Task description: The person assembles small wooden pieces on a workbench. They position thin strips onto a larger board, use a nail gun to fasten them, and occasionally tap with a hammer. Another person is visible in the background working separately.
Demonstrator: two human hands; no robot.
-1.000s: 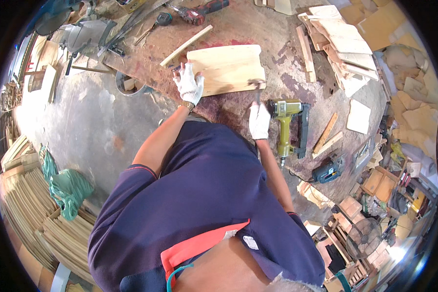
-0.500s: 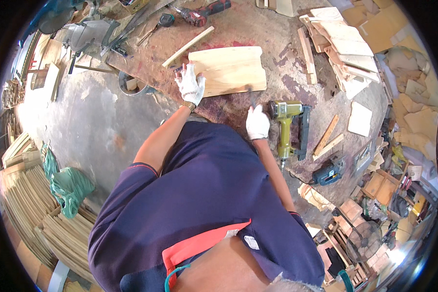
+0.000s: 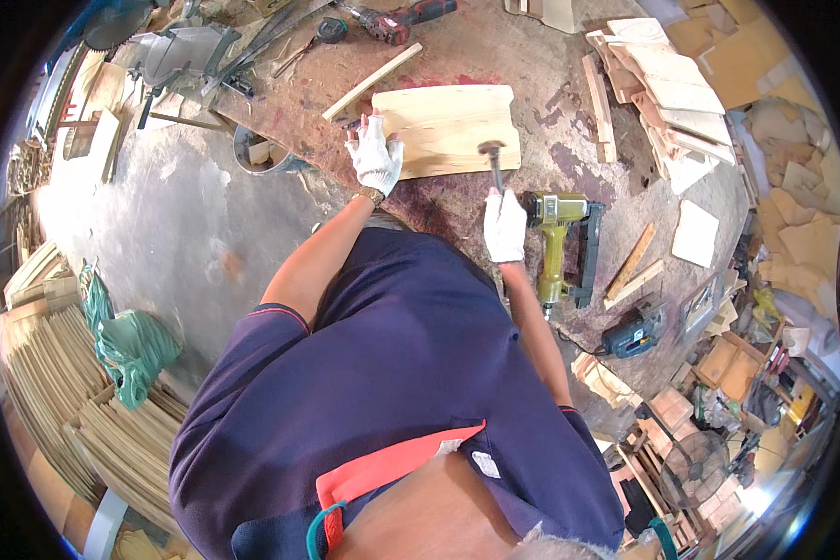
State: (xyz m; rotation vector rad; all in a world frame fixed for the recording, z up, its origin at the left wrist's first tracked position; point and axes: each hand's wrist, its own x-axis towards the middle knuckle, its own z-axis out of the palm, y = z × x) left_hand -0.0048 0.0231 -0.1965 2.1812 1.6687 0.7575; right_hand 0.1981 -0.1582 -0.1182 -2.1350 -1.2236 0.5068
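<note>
A pale wooden board point(image 3: 453, 131) with notched right-hand edge lies on the stained worktop. My left hand point(image 3: 375, 159), in a white fingerless glove, rests at its left edge with the fingers stretched and spread. A hammer point(image 3: 496, 161) is gripped in my gloved right hand point(image 3: 505, 228), its dark head over the board's lower right part; whether the head touches the wood I cannot tell. Just right of that hand lies a yellow-green nail gun point(image 3: 555, 238) with a black magazine. Beyond my left fingers a thin wooden strip point(image 3: 373, 81) lies at a slant.
A stack of cut boards point(image 3: 667, 79) is at the far right. A drill point(image 3: 387, 26) and a tape measure point(image 3: 331, 30) lie at the back. A blue power tool point(image 3: 633, 331) and loose wood offcuts point(image 3: 632, 261) are on the right. A round container point(image 3: 257, 149) stands left of the worktop.
The hammer, smeared by motion before, now shows clearly over the board. The whole view has shifted slightly; my left hand keeps its place at the board's left edge.
</note>
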